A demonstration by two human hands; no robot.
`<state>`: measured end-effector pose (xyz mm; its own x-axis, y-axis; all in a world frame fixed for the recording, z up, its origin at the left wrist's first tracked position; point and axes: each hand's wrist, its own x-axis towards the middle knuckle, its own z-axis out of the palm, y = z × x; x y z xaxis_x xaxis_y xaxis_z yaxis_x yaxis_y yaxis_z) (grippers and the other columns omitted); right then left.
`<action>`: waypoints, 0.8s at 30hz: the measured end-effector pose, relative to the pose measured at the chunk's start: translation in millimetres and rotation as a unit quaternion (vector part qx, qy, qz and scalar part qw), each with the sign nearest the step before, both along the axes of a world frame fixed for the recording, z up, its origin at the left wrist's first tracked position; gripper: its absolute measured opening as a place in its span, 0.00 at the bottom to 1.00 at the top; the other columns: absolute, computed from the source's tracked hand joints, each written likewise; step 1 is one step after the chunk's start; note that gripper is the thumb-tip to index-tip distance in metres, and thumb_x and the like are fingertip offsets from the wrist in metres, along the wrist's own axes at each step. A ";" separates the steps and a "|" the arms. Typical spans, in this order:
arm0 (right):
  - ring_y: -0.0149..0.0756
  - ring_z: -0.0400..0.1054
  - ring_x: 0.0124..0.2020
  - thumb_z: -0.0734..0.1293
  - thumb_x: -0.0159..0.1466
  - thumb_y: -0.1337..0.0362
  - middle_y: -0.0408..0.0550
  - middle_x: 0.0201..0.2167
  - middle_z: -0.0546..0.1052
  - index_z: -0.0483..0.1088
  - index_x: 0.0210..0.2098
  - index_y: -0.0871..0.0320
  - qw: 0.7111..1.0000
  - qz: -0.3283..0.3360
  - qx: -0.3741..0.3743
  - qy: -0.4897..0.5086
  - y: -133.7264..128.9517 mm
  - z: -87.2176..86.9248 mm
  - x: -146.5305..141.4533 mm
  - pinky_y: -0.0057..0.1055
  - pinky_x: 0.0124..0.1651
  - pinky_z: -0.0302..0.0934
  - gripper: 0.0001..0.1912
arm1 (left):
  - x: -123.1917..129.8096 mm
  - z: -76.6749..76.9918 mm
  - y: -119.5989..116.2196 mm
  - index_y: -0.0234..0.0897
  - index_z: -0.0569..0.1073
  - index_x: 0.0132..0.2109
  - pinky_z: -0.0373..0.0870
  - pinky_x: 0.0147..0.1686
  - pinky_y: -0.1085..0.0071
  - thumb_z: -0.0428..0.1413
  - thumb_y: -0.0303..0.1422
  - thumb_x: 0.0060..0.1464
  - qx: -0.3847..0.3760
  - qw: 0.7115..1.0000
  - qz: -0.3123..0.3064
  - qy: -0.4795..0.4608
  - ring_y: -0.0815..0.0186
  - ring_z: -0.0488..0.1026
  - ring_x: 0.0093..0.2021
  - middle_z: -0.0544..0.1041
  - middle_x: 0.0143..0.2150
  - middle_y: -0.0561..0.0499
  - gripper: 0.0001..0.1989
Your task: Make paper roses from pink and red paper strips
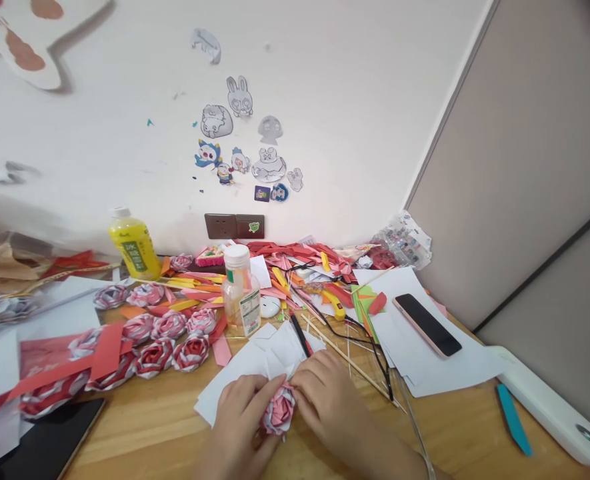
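Observation:
A pink and white folded paper rose (279, 409) is held low over the wooden table between both hands. My left hand (245, 417) closes round its left side, thumb and fingers against the petals. On the other side, my right hand (327, 400) has its bent fingers pressed on the rose's right edge. Fingertips beneath the flower are hidden. White paper sheets (225, 383) lie just beyond the hands, with a black and red pen (301, 335) on top. Several finished paper roses (191, 351) stand in rows to the left.
A clear jar with a white lid (241, 293) and a yellow drink bottle (135, 245) stand behind. Coloured paper strips (279, 257) heap along the wall. A phone (427, 325) rests on white paper at right, near a teal cutter (513, 419). A yellow glue gun (335, 303) trails its cable.

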<state>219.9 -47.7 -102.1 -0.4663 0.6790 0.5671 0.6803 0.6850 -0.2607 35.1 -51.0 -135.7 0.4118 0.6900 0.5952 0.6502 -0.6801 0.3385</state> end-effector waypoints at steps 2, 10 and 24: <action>0.37 0.60 0.31 0.55 0.65 0.72 0.48 0.28 0.71 0.66 0.30 0.59 1.000 0.006 0.011 0.003 0.6 -0.9 -1.1 0.35 0.35 0.54 0.11 | 0.0 0.4 -0.1 0.44 0.66 0.55 0.71 0.37 0.67 0.57 0.24 0.44 -0.002 1.000 -0.001 -0.002 0.61 0.72 0.38 0.74 0.39 0.49 0.29; 0.34 0.64 0.32 0.60 0.65 0.67 0.44 0.27 0.73 0.66 0.28 0.57 0.987 0.036 -0.109 0.109 5.0 -0.2 3.4 0.31 0.36 0.57 0.09 | 0.7 0.5 0.8 0.43 0.67 0.54 0.71 0.36 0.66 0.58 0.24 0.43 -0.020 1.000 -0.012 -0.017 0.61 0.72 0.38 0.74 0.38 0.49 0.28; 0.36 0.63 0.34 0.59 0.63 0.70 0.45 0.30 0.71 0.65 0.31 0.57 0.990 0.040 -0.093 0.102 1.2 0.9 1.3 0.32 0.37 0.56 0.06 | 1.1 -1.3 -2.0 0.44 0.65 0.56 0.69 0.39 0.64 0.56 0.23 0.44 -0.023 1.000 -0.013 0.008 0.60 0.71 0.40 0.74 0.40 0.48 0.29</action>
<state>221.1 -46.5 -101.2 -0.4114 0.7458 0.5239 0.5465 0.6619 -0.5130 36.3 -53.0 -136.9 0.4399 0.7053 0.5560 0.6379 -0.6811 0.3593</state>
